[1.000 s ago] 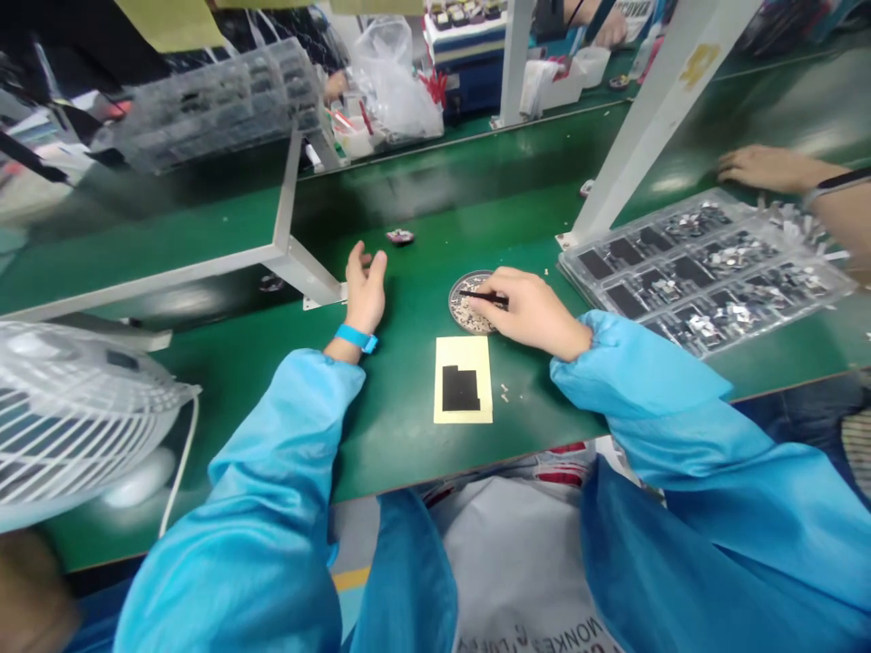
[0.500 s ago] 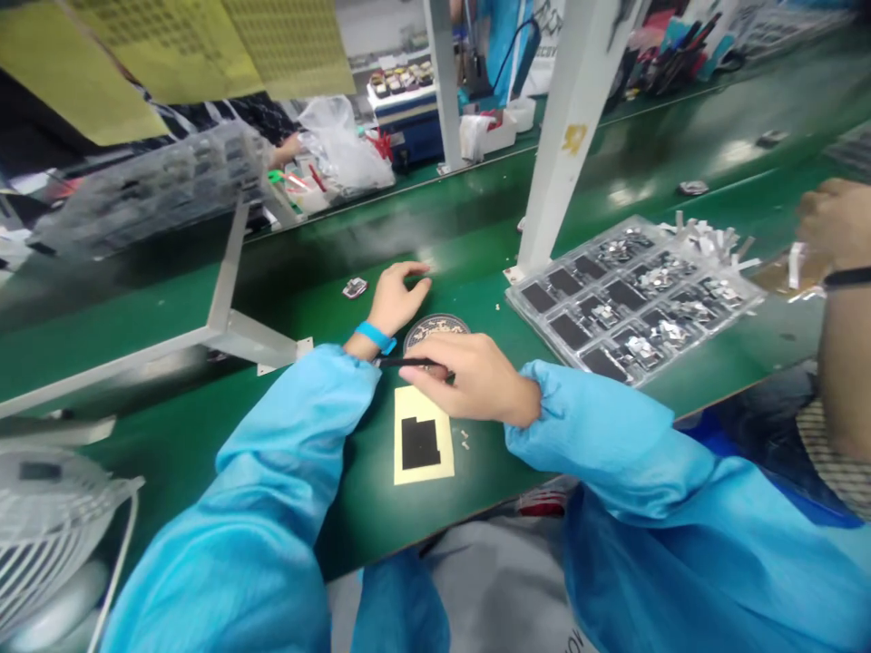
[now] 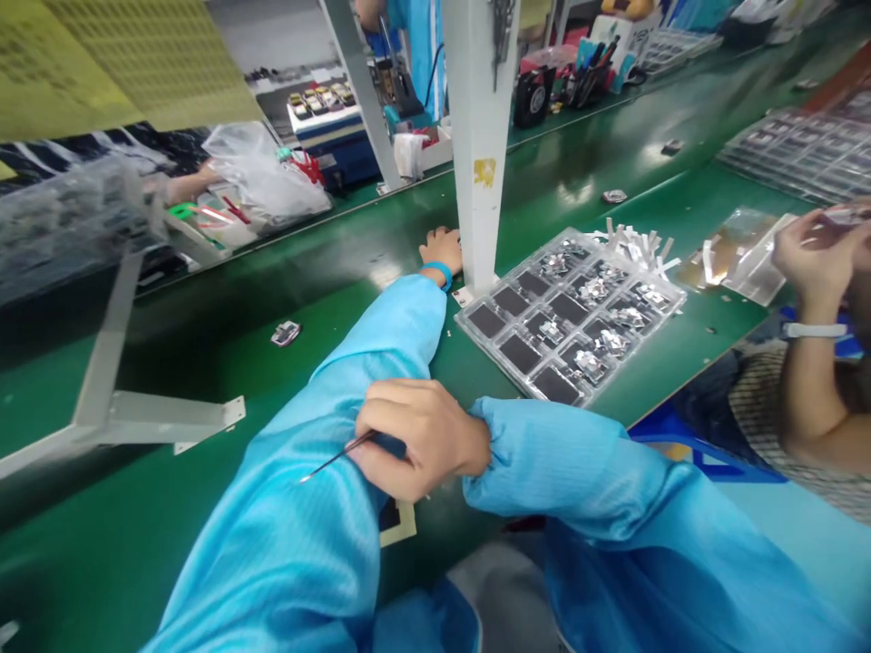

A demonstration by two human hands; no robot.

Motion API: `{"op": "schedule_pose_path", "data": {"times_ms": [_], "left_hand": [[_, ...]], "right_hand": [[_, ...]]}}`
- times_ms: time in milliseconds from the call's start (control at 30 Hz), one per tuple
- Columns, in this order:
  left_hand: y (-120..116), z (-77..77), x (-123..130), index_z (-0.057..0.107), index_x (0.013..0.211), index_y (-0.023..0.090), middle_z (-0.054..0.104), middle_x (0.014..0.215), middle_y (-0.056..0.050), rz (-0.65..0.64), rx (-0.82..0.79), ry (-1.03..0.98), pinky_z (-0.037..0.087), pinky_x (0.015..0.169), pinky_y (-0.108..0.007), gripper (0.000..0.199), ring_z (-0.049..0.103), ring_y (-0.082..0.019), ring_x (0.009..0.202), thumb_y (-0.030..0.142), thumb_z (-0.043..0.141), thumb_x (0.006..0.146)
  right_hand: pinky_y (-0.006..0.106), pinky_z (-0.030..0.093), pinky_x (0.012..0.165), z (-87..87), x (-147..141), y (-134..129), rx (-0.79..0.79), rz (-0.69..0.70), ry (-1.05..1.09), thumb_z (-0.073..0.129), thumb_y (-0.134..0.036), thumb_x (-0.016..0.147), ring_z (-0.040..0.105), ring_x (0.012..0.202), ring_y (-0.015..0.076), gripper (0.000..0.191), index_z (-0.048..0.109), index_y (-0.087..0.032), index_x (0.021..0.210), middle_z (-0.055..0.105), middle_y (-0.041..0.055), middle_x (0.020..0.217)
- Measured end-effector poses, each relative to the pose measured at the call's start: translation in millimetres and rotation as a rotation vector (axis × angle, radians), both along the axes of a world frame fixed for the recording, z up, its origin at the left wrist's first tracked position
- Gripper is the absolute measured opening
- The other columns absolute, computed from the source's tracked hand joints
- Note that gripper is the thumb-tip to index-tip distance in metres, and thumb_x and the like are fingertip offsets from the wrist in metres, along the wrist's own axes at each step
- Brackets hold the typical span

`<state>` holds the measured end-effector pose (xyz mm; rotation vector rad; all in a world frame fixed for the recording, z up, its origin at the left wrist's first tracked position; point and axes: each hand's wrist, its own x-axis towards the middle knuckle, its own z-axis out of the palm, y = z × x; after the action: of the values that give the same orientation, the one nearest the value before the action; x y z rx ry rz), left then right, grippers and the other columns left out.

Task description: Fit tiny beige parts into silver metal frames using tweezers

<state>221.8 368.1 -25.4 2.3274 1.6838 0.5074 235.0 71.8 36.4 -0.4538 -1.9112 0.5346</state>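
Note:
My right hand [image 3: 416,440] is shut on fine black-handled tweezers [image 3: 338,459], and their thin tip points left across my left sleeve [image 3: 347,435]. My left hand [image 3: 442,250] rests on the green bench mat [image 3: 286,381] beside the base of a white post [image 3: 480,136], holding nothing. My right hand and sleeves hide most of a cream card [image 3: 398,524] with a black patch. The round dish of small parts does not show, and my arms may hide it. A small loose component [image 3: 286,333] lies on the mat left of my left forearm.
A clear tray [image 3: 568,313] of black pads and metal parts lies right of my hands. A co-worker's hands [image 3: 813,254] work beyond it near a plastic sleeve [image 3: 741,254]. A grey metal bracket [image 3: 115,408] stands at left.
The view has swung right. My right hand has moved left over my left forearm with the tweezers, and my left hand has moved forward to the post. The dish is out of sight.

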Motion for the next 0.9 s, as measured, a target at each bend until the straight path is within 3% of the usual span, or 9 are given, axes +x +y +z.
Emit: {"op": "schedule_pose_path", "data": {"times_ms": [133, 267, 367, 433, 500, 567, 667, 800, 900], "left_hand": [[-9.9, 6.5, -25.5, 0.071, 0.124, 0.020, 0.062, 0.132, -0.021, 0.008, 0.057, -0.012, 0.042, 0.103, -0.063, 0.037, 0.051, -0.042, 0.127, 0.030, 0.066, 0.089], [-46.9, 17.4, -80.5, 0.066, 0.130, 0.020, 0.068, 0.127, -0.013, -0.065, 0.108, -0.059, 0.045, 0.107, -0.046, 0.049, 0.061, -0.031, 0.119, 0.016, 0.069, 0.081], [-99.9, 24.9, -127.4, 0.067, 0.124, 0.018, 0.072, 0.122, -0.009, -0.077, 0.153, -0.258, 0.050, 0.102, -0.038, 0.049, 0.066, -0.026, 0.111, 0.013, 0.070, 0.076], [-146.0, 28.8, -154.9, 0.067, 0.123, 0.017, 0.073, 0.114, -0.007, -0.017, 0.133, -0.421, 0.054, 0.094, -0.036, 0.049, 0.069, -0.023, 0.102, 0.018, 0.073, 0.074], [-196.5, 31.5, -177.3, 0.066, 0.123, 0.017, 0.073, 0.115, -0.008, -0.001, 0.090, -0.585, 0.055, 0.093, -0.036, 0.050, 0.069, -0.022, 0.102, 0.022, 0.075, 0.074], [-245.8, 33.0, -194.4, 0.067, 0.122, 0.018, 0.073, 0.115, -0.008, 0.031, 0.035, -0.710, 0.055, 0.092, -0.035, 0.051, 0.069, -0.021, 0.103, 0.025, 0.079, 0.073], [-306.9, 32.9, -212.3, 0.070, 0.125, 0.021, 0.075, 0.110, -0.007, 0.162, -0.149, -0.850, 0.057, 0.082, -0.030, 0.053, 0.070, -0.019, 0.094, 0.035, 0.083, 0.075], [-350.8, 31.5, -227.3, 0.072, 0.128, 0.028, 0.076, 0.100, -0.004, 0.322, -0.381, -0.951, 0.049, 0.058, -0.024, 0.044, 0.067, -0.015, 0.076, 0.054, 0.060, 0.095], [-358.5, 34.0, -236.7, 0.073, 0.119, 0.026, 0.075, 0.095, -0.003, 0.342, -0.394, -0.966, 0.045, 0.054, -0.022, 0.036, 0.064, -0.013, 0.070, 0.046, 0.069, 0.090]], "right_hand": [[0.029, 0.050, 0.071, -1.4, 0.1, 2.3, -0.018, 0.051, 0.016, 0.052, -0.022, 0.094, 0.055, 0.074, 0.0145, 0.011, 0.059, -0.018, 0.087, 0.060, 0.0037, 0.081], [0.030, 0.051, 0.074, -7.2, -2.9, 4.6, -0.025, 0.116, 0.006, 0.050, -0.022, 0.099, 0.057, 0.077, 0.0153, 0.016, 0.060, -0.017, 0.089, 0.061, 0.0053, 0.083], [0.032, 0.049, 0.074, -10.1, -4.2, 4.7, -0.013, 0.100, -0.025, 0.051, -0.027, 0.101, 0.054, 0.076, 0.0159, 0.027, 0.054, -0.019, 0.075, 0.058, 0.0041, 0.078], [0.032, 0.048, 0.072, -10.4, -4.9, 3.0, -0.066, 0.076, -0.044, 0.053, -0.032, 0.101, 0.053, 0.070, 0.0152, 0.036, 0.049, -0.020, 0.066, 0.054, 0.0019, 0.069], [0.030, 0.049, 0.067, -9.8, -6.3, 0.6, -0.275, 0.097, -0.023, 0.052, -0.038, 0.102, 0.054, 0.063, 0.0131, 0.039, 0.053, -0.019, 0.068, 0.054, -0.0004, 0.063], [0.026, 0.049, 0.056, -9.0, -9.1, -1.5, -0.598, 0.154, 0.041, 0.050, -0.048, 0.104, 0.056, 0.054, 0.0106, 0.040, 0.061, -0.018, 0.079, 0.058, -0.0018, 0.060], [0.023, 0.050, 0.045, -9.2, -14.0, -2.8, -0.934, 0.233, 0.134, 0.062, -0.061, 0.094, 0.058, 0.049, 0.0102, 0.043, 0.061, -0.018, 0.093, 0.066, -0.0004, 0.065], [0.023, 0.055, 0.047, -13.1, -16.1, -3.3, -0.899, 0.251, 0.121, 0.077, -0.057, 0.084, 0.063, 0.056, 0.0117, 0.043, 0.063, -0.018, 0.095, 0.069, 0.0018, 0.074], [0.025, 0.059, 0.055, -19.2, -15.5, -4.1, -0.772, 0.208, 0.010, 0.077, -0.048, 0.087, 0.065, 0.062, 0.0123, 0.032, 0.067, -0.018, 0.091, 0.069, 0.0025, 0.078]]}}
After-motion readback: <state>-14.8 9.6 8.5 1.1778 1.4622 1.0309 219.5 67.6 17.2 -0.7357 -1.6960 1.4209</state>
